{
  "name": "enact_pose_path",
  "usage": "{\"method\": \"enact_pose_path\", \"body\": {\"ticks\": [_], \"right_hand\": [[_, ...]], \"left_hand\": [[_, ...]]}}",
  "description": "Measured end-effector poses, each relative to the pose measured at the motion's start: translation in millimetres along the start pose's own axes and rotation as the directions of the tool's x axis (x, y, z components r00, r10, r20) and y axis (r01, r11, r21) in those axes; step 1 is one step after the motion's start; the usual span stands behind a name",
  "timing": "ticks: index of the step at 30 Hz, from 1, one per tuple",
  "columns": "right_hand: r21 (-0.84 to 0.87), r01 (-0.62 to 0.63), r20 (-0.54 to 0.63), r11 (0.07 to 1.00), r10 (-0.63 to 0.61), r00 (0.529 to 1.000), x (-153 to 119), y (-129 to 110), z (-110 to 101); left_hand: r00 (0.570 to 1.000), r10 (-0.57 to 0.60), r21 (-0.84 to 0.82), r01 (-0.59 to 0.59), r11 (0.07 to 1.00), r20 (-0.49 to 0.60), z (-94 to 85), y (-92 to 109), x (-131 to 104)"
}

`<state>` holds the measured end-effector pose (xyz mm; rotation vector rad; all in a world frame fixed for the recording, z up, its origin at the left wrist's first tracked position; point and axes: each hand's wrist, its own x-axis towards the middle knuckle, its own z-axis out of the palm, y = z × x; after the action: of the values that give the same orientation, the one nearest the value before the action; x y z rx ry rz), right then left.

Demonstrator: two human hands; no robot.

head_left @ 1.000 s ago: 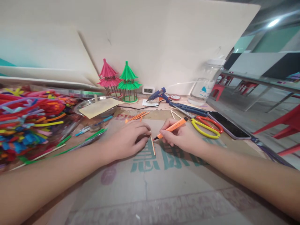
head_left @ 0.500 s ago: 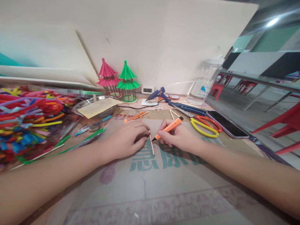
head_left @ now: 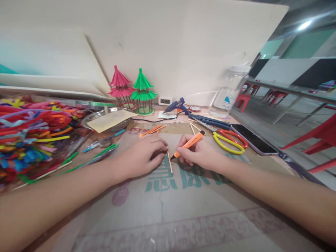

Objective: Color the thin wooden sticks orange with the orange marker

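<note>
My right hand grips an orange marker with a black end, its dark tip against a short thin wooden stick. The stick lies on a plastic-covered sheet with green lettering, its lower end pointing toward me. My left hand is curled, with its fingertips closed at the stick's upper end. Just beyond the left hand lie several orange sticks. Two plain sticks rest behind the right hand.
Scissors, a phone, a blue glue gun and a clear bottle are at the right and back. Pink and green model pavilions stand behind, beside a metal bowl. Pipe cleaners are heaped left.
Almost nothing differs. The marker tip and my right hand have shifted very slightly along the stick; my left hand stays in place.
</note>
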<state>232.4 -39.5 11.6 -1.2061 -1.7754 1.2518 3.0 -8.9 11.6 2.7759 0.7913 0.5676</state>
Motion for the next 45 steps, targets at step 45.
{"method": "enact_pose_path", "body": {"ticks": [45], "right_hand": [[0.038, 0.004, 0.056, 0.999, -0.006, 0.998, -4.2, -2.3, 0.7]], "left_hand": [[0.999, 0.040, 0.031, -0.040, 0.999, 0.021, -1.9, 1.4, 1.2]]}}
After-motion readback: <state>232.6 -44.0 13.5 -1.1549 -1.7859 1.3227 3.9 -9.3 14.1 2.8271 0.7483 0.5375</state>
